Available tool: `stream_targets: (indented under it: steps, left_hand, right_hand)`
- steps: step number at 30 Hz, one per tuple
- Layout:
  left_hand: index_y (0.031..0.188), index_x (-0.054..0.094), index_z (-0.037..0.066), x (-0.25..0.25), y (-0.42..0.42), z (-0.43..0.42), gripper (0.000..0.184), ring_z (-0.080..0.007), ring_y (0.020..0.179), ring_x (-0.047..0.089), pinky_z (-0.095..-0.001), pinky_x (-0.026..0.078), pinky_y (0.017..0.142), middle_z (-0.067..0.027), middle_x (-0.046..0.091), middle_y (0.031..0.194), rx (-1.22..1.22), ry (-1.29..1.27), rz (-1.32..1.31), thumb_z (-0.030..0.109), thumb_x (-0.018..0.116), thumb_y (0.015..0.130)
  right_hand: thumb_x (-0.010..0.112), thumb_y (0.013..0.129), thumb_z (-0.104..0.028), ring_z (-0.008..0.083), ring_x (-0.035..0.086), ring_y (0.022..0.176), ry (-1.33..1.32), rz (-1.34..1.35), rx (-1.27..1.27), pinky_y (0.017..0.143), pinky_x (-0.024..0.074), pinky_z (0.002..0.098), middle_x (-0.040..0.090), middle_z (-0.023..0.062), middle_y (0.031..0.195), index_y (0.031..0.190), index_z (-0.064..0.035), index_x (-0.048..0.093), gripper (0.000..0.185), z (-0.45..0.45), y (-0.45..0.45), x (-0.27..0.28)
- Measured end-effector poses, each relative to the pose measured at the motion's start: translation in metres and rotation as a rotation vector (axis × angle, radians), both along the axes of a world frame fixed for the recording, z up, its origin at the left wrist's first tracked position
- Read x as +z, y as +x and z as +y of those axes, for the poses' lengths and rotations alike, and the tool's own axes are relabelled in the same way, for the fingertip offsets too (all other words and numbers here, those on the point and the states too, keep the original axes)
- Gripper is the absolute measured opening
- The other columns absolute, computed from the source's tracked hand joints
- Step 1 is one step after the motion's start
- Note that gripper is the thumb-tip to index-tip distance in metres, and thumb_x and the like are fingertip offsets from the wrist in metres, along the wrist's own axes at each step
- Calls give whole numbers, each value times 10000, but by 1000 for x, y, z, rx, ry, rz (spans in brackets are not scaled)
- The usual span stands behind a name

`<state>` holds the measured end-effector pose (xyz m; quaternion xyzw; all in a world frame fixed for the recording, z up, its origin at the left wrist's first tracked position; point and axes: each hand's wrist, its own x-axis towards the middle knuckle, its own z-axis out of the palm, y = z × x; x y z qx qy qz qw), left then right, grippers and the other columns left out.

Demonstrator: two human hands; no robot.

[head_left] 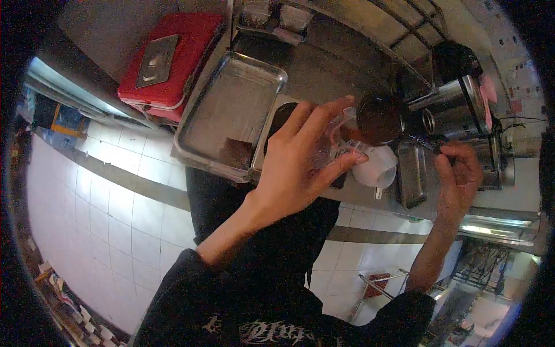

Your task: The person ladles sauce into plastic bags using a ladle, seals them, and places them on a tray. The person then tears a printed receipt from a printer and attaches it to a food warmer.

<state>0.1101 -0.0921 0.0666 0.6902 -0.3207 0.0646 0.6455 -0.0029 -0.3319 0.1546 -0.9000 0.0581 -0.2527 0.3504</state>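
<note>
My left hand [295, 153] is closed around a clear plastic cup [335, 130], which is tilted and partly hidden behind my fingers. Right at the cup's mouth is a dark brown round vessel [380, 120]; whether it touches the cup I cannot tell. From it a dark handle [425, 141] runs toward my right hand [461, 170], whose fingers are closed on the handle's end. Below the vessel, a white plastic measuring cup [376, 168] with a small handle sits near the counter's edge.
A shallow metal tray [225, 107] lies left of my hands, beside a red cooler box [173, 58] with a metal lid on top. A smaller metal pan [411, 173] is at the right, near a steel container [454, 107]. Wrapped tubs [295, 18] stand at the back.
</note>
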Motion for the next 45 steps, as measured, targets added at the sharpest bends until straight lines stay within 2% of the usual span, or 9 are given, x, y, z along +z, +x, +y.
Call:
stream_targets:
  steps: [4,10,13,16,19,28,31,35,45]
  left_hand:
    - [1307,523,73,-7,0,-1,630,-248,725,554,-370,481,651,-116,532,916,-9,-28,7,249,787,763]
    - [1304,531,80,-3,-1,0,630,-238,733,561,-364,483,654,-109,531,922,0,-12,-1,254,791,757]
    - [1302,535,86,-3,-2,0,630,-232,735,566,-355,484,655,-104,532,922,19,-14,-20,259,793,754]
    - [1300,537,87,-3,-1,-1,630,-229,733,566,-351,484,653,-102,533,919,26,-36,-34,258,795,751]
    - [1298,539,86,-3,-3,-3,633,-230,737,563,-352,483,654,-101,531,916,13,-39,7,251,800,745]
    - [1300,540,76,2,-2,0,642,-230,735,548,-348,477,656,-100,524,903,18,-22,-25,239,806,738]
    - [1299,544,78,3,-3,-1,642,-230,738,547,-347,476,657,-100,523,901,3,-31,20,239,808,736]
    - [1296,549,81,3,-4,1,641,-228,746,548,-340,478,662,-99,528,908,12,-25,3,243,811,734]
    - [1284,555,78,3,-9,-4,634,-213,741,550,-327,482,660,-90,529,898,19,-101,45,217,821,725]
  right_hand:
    - [769,742,-37,158,603,882,-65,-102,-66,809,483,297,661,68,931,911,-52,658,203,0,-1,-2]
    - [775,729,-19,180,606,896,-92,-223,-31,824,482,307,658,80,945,919,-48,658,224,-4,-1,-7]
    - [771,731,-14,193,605,898,-35,-238,-51,829,488,325,656,89,938,907,-47,660,210,-2,-3,-9]
    - [697,795,58,175,579,940,-127,-287,20,851,476,298,625,98,1012,932,-32,637,175,-5,-3,-6]
    - [683,804,65,181,587,918,-165,-328,64,833,491,305,626,100,986,933,-34,631,171,-13,-8,-11]
    - [702,822,-1,254,602,906,-418,-487,151,980,406,450,678,126,903,931,-36,651,125,-12,-6,-15]
    - [692,826,6,255,604,923,-561,-447,41,986,398,457,682,134,903,941,-31,651,127,-12,-12,-16]
    - [683,830,14,253,607,933,-556,-512,161,995,390,473,683,141,906,964,-28,647,145,-15,-8,-17]
    - [685,837,3,253,599,931,-471,-470,97,998,394,459,677,140,916,960,-24,645,133,-15,-13,-12]
